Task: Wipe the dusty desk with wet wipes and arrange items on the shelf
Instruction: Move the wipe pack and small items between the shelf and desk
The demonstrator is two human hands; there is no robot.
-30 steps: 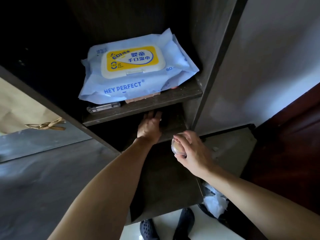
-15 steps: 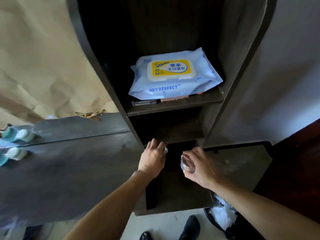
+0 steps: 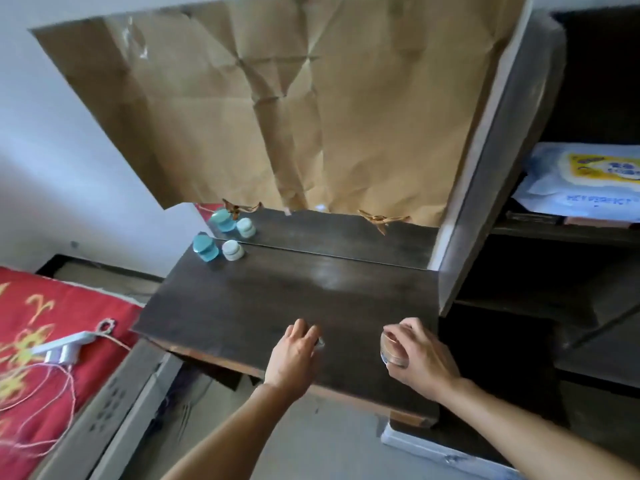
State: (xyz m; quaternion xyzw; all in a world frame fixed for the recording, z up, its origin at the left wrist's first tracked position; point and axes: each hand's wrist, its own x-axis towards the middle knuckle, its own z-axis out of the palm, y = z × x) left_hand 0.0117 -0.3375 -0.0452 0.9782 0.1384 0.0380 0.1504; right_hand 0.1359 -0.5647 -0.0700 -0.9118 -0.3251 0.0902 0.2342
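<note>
We see the left hand (image 3: 294,355) palm down over the near edge of the desk (image 3: 242,306), forearm coming up from the bottom. Its fingers are curled narrow round a small shiny piece (image 3: 320,342) that peeks out at the fingertips; what it is we cannot tell. The right hand (image 3: 420,355) is just to the right, by the desk's near right corner, wrist bent. Its fingers and thumb wrap over a round clear case (image 3: 393,353) held on edge, something tan inside. The hands are near each other, not touching.

Things, left to right: red patterned bedding (image 3: 34,317) at the left, with a white plug block (image 3: 65,349) and a thin cord lying on it. The desk is dark wood, streaky, with a pale hazy patch (image 3: 329,275) toward the far middle; dust or glare, we cannot tell. Its near edge shows bare brown wood. At the far left corner a blue jar (image 3: 205,249) and a white jar (image 3: 232,250) stand side by side against a mirror strip (image 3: 329,237) that doubles them. Crumpled brown paper (image 3: 277,116) covers the mirror above. Right of the desk is the dark shelf (image 3: 554,233). The wet wipes pack (image 3: 585,181), pale blue with a yellow lid label, lies flat on an upper board, blurred and cut by the right edge
</note>
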